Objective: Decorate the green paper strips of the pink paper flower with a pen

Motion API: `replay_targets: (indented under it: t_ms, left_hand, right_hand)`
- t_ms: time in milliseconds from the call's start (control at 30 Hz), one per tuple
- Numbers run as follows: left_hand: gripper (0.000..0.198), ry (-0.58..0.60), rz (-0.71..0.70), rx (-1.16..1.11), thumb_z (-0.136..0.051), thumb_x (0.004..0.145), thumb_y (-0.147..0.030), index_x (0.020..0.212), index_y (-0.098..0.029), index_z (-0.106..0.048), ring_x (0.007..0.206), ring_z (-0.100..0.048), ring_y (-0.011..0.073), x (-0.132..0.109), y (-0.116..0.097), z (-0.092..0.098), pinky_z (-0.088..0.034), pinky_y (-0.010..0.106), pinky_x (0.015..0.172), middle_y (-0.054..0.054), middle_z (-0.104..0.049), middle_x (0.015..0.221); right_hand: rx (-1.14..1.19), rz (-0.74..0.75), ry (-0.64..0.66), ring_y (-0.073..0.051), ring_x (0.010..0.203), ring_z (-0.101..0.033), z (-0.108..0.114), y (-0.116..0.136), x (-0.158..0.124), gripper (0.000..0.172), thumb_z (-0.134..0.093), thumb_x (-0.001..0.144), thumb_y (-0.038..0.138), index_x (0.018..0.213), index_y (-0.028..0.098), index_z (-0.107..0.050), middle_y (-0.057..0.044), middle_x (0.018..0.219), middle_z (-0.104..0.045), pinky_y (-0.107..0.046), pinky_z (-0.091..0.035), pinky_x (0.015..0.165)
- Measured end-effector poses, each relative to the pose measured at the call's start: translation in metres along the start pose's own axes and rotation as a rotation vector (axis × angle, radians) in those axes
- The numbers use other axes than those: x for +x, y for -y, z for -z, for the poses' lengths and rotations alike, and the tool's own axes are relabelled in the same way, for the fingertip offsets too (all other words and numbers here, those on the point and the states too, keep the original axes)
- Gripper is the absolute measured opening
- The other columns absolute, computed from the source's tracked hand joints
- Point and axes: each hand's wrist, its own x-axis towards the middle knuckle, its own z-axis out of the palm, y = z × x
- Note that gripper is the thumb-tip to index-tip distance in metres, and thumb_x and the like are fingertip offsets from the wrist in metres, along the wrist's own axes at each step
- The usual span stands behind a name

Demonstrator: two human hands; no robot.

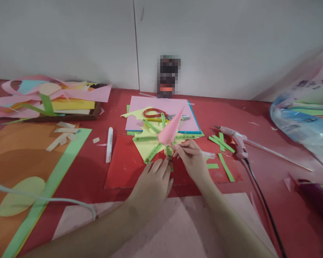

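Note:
A pink paper cone (172, 128) leans to the right at the centre of several green paper strips (148, 138), which spread out like rays and carry dark drawn marks and stars. My left hand (155, 175) lies low over the near strip, fingers stretched out, their tips pressing beside it. In my right hand (191, 159) is a marker pen (208, 154), pinched with its clear end pointing right and its tip at the near strip, close under the cone. The exact tip is partly hidden by my fingers.
Pliers (179, 117) lie on pink sheets (140, 107) behind the cone. A glue gun (238, 141) with a black cord rests at right near loose green strips (226, 167). Left are a white marker (109, 145), a box of paper scraps (88, 115) and orange sheets (21, 154).

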Motion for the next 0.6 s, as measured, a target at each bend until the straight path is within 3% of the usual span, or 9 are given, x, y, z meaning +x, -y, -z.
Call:
replay_targets:
  t_ms: [333,600]
  left_hand:
    - [0.034,0.013,-0.004,0.0,-0.034,0.092,-0.022,0.114,-0.007,-0.055,0.108,-0.049,0.0245,-0.0002,0.0002,0.0011,-0.039,0.037,0.089,0.011,-0.057,0.119]
    - [0.034,0.02,-0.007,0.012,-0.035,0.092,-0.023,0.115,-0.007,-0.055,0.107,-0.05,0.0243,-0.0001,-0.0002,0.0008,-0.04,0.037,0.088,0.012,-0.058,0.117]
  right_hand:
    - [-0.025,0.012,0.016,-0.014,0.06,-0.06,0.0021,-0.0003,0.0005,0.025,-0.054,0.082,0.037,0.063,0.02,-0.054,0.0,0.065,-0.056,-0.028,-0.049,0.058]
    - [-0.012,-0.009,-0.005,-0.015,0.056,-0.06,0.0007,0.0001,0.0005,0.024,-0.054,0.081,0.04,0.068,0.02,-0.056,-0.001,0.063,-0.06,-0.029,-0.049,0.054]
